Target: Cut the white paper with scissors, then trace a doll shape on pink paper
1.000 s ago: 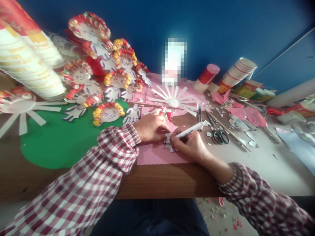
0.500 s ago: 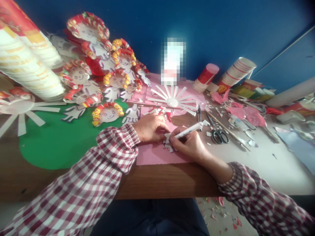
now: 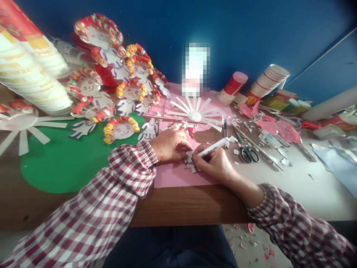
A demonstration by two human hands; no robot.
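My right hand [image 3: 213, 162] is closed around a white marker [image 3: 214, 146] with dark lettering, its tip hidden behind my fingers. A small white paper cutout [image 3: 190, 159] lies below the marker, over a pink sheet [image 3: 174, 179]. At the cutout's upper left edge, the fingertips of my left hand [image 3: 170, 146] pinch and steady it. Dark marks show on the pink sheet beside the cutout. Beyond my hands a white paper cup cut into spread strips [image 3: 194, 116] rests on more pink paper.
Scissors [image 3: 249, 154] and a thin stick [image 3: 255, 143] lie right of my hands among paper scraps. Stacked paper cups [image 3: 267, 83] stand behind. Left are paper dolls with curled red and yellow hair [image 3: 122, 130], a green sheet [image 3: 55, 167] and tall cup stacks [image 3: 30, 70].
Both hands stay in nearly the same place, with the marker still at the cutout. The view has shifted very slightly.
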